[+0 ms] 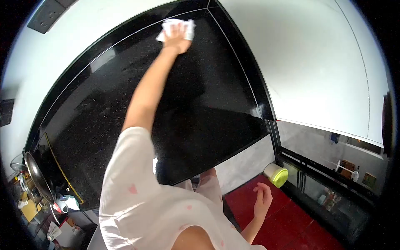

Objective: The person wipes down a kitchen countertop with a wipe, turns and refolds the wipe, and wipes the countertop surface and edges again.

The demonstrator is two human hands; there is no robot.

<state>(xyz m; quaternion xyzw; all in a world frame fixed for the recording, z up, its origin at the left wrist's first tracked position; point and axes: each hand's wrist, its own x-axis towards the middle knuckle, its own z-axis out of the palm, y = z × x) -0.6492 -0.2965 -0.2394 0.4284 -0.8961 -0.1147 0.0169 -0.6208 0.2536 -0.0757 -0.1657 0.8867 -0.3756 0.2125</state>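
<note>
My left hand (176, 41) reaches far out over the glossy black countertop (200, 91), near its back corner. Beneath its spread fingers is a white cloth (188, 28), held against the surface and slightly blurred. Down at my side, away from the counter, hangs my right hand (262, 202). Its fingers are loosely bent and apart, with nothing in them, above the red floor (287, 221).
A lidded bucket (277, 175) with a yellow-green top stands on the floor by a dark-framed window. At the counter's left end are a pan (38, 177) and a thin yellow strip (62, 168). Wall sockets (46, 16) sit upper left.
</note>
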